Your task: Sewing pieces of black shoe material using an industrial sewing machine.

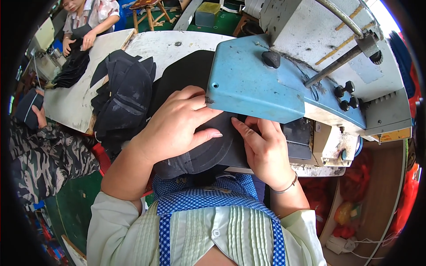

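A dark, curved fabric piece (202, 155) with a layered, stitched-looking rim lies under the front of a blue machine head (257, 84). My left hand (177, 122) rests across its top, thumb stretched out and fingers spread; some fingertips go out of sight by the machine. At the piece's right edge, my right hand (266, 148) bends its fingers in and holds the edge by the fingertips, partly hidden beneath the head. The machine's working point is covered by its housing. A larger black sheet (184, 66) shows behind my left hand.
Left of my arm, a heap of dark fabric pieces (124, 88) lies on the white worktable (162, 42). A co-worker (91, 26) handles black pieces at the far left; another person's hand (40, 113) holds a dark piece nearer. A metal rod (333, 66) rises from the machine.
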Available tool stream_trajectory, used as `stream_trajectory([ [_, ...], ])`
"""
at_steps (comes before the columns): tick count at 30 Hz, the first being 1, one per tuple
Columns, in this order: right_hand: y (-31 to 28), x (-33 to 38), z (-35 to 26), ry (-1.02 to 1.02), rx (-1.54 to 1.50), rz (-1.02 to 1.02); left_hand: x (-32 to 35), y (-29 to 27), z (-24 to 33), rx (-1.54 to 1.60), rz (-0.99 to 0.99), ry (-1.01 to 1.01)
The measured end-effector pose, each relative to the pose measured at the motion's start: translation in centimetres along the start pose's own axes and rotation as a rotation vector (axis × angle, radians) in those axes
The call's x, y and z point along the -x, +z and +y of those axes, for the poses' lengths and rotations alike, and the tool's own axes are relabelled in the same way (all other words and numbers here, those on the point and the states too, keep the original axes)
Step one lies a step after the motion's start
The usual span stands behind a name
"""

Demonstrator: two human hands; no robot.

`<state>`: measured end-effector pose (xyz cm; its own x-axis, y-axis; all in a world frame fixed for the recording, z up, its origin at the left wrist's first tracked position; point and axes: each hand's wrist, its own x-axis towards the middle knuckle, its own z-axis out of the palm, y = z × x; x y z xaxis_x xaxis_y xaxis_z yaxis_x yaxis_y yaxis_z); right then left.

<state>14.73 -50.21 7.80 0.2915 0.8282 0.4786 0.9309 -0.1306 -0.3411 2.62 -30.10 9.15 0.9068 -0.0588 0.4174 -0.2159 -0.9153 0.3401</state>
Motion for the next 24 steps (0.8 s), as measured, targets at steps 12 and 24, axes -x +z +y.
stream_trajectory([
  [12,0.32,-0.13,0.11,0.002,0.001,0.03,-0.84,0.3,-0.67,-0.028,0.052,0.014],
  [24,0.2,0.02,0.07,-0.005,-0.002,0.066,-0.89,0.5,-0.94,-0.102,0.07,-0.001],
])
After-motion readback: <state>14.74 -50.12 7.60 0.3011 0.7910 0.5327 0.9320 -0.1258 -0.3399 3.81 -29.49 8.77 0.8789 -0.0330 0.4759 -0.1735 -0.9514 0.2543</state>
